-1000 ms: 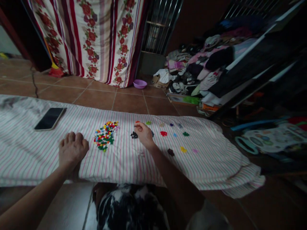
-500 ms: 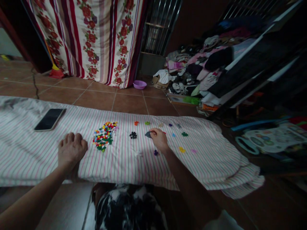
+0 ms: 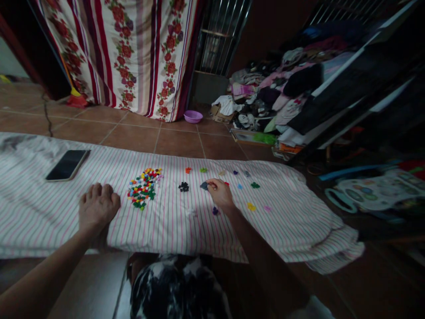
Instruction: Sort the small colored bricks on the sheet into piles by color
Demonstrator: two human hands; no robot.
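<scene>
My left hand [image 3: 98, 204] lies palm down on the striped cloth [image 3: 159, 230], fingers stretched out, holding nothing. To its right is a mixed heap of small coloured pieces [image 3: 144, 188], perhaps beads or tiny blocks. My right hand [image 3: 218, 193] is pinched at the edge of a small dark grey pile [image 3: 203, 186]; what sits between the fingertips is hidden. Around it are single-colour clusters: black pieces [image 3: 183, 187], white pieces [image 3: 191, 212], dark purple pieces [image 3: 215, 211] and red pieces [image 3: 227, 184], the red partly covered by that hand.
A phone [image 3: 67, 165] rests at the cloth's left. Further clusters include orange pieces [image 3: 188, 170], lime pieces [image 3: 203, 169], green pieces [image 3: 255, 185], yellow pieces [image 3: 251, 206] and pink pieces [image 3: 267, 208]. Beyond, a purple basin [image 3: 193, 116] and a clothes heap [image 3: 265, 91] occupy the floor.
The whole view has shifted very slightly. Both hands keep their places, the right still pinched at the grey pile.
</scene>
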